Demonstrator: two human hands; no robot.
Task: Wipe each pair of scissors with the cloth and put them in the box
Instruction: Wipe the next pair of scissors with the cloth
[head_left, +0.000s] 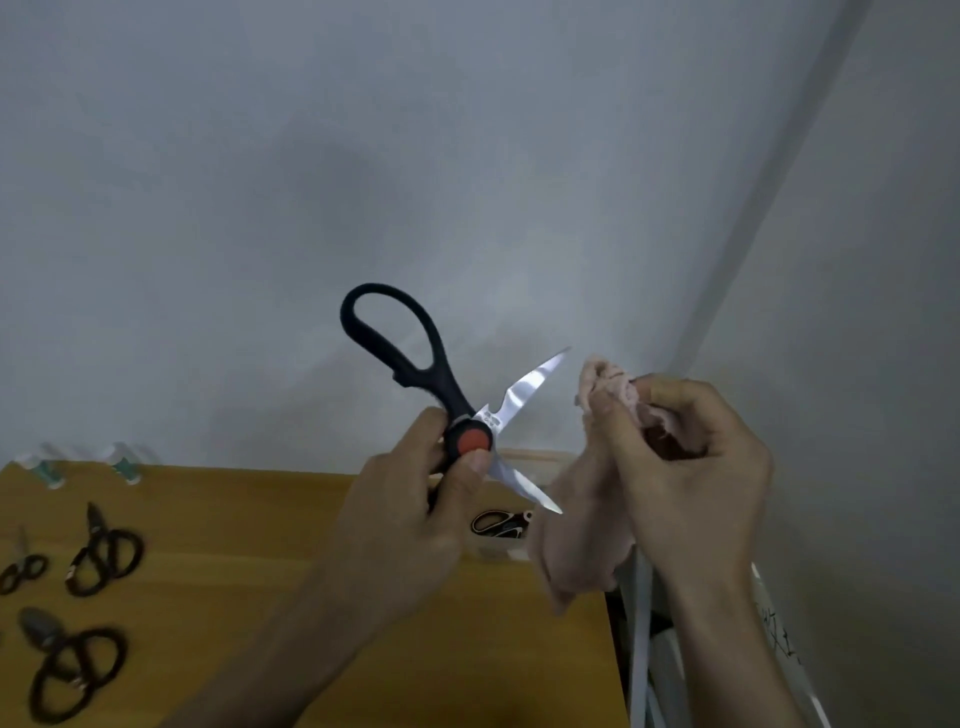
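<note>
Scissors spread open, cloth poised beside the blades

Three dark-handled metal scissors wait at the far left of the orange-brown wooden tabletop (249, 525): a small pair (22, 566) at the edge of view, a larger pair (106, 556) just right of it, and a blurred pair (67, 665) nearer the camera. None looks handled yet, so most of the task seems left to do.

Moving right, the left hand (415, 514) holds up the black-handled kitchen scissors with an orange pivot button (470, 439), fingers curled round the lower handle and the thumb pressed just under the pivot. The blades stand crossed wide open, one pointing up and right, the other down and right, well above the tabletop.

Behind the lower blade tip lies another black-handled pair (501, 522), seemingly inside a pale box (540, 460) at the tabletop's far right corner, though the box is mostly hidden.

Further right, the right hand (691, 467) pinches the pale pink cloth (576, 545), bunched at the fingertips with the rest hanging down. Cloth and blades are near but apart.

This looks like the wiping step, between strokes. The next move calls for bringing the cloth onto a blade's flat and drawing it toward the tip, fingers off the edge.
</note>
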